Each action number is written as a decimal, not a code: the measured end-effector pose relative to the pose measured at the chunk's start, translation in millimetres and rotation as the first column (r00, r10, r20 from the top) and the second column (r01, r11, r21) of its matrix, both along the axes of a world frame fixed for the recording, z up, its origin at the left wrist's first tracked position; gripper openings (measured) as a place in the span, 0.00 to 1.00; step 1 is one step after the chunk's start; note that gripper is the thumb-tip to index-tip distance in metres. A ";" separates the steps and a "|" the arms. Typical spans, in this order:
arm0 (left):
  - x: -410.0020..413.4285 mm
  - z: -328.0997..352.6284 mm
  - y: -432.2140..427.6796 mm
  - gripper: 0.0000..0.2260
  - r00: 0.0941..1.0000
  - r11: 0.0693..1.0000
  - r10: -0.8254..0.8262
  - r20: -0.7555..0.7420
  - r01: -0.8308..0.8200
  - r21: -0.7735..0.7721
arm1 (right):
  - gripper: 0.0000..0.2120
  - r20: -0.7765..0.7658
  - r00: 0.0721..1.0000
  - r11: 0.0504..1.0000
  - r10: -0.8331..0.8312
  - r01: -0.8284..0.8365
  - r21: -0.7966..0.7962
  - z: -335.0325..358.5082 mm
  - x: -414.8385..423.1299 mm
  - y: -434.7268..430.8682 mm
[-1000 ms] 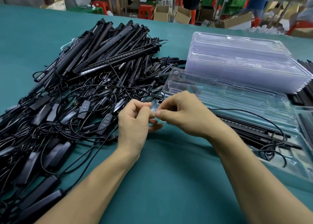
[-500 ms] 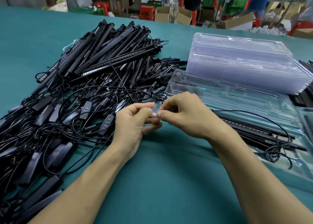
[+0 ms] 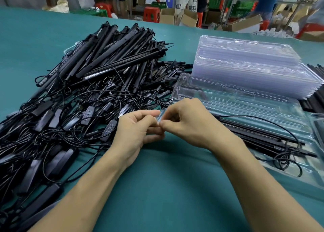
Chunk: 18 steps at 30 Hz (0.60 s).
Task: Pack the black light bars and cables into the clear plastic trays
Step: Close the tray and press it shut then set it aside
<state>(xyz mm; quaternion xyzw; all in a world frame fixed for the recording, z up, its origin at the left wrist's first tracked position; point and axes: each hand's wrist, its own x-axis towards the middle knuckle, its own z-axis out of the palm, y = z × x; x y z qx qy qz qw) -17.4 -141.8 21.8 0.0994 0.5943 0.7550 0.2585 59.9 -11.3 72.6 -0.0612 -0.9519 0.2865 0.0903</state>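
A big heap of black light bars point(image 3: 108, 56) and tangled cables point(image 3: 57, 126) with inline controllers covers the left of the teal table. An open clear plastic tray point(image 3: 245, 109) lies to the right, with black light bars point(image 3: 263, 135) and a coiled cable point(image 3: 284, 154) in its near part. My left hand point(image 3: 136, 131) and my right hand point(image 3: 189, 121) meet at the tray's left corner point(image 3: 160, 117). Both pinch that thin clear edge between thumb and fingers.
A tall stack of clear trays point(image 3: 254, 65) stands behind the open one. More black bars point(image 3: 315, 95) lie at the far right edge. Cardboard boxes, red stools and people stand beyond the table's far edge. Teal cloth point(image 3: 166, 188) shows between my forearms.
Both hands stay together on the tray's corner. The fingers have shifted slightly along the clear edge, and the head view has moved a little closer.
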 end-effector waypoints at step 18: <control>-10.1 5.6 -8.1 0.08 0.999 0.991 -0.023 0.028 0.026 -0.131 | 0.09 0.144 0.989 0.964 0.025 -0.062 0.260 -6.0 1.1 -17.0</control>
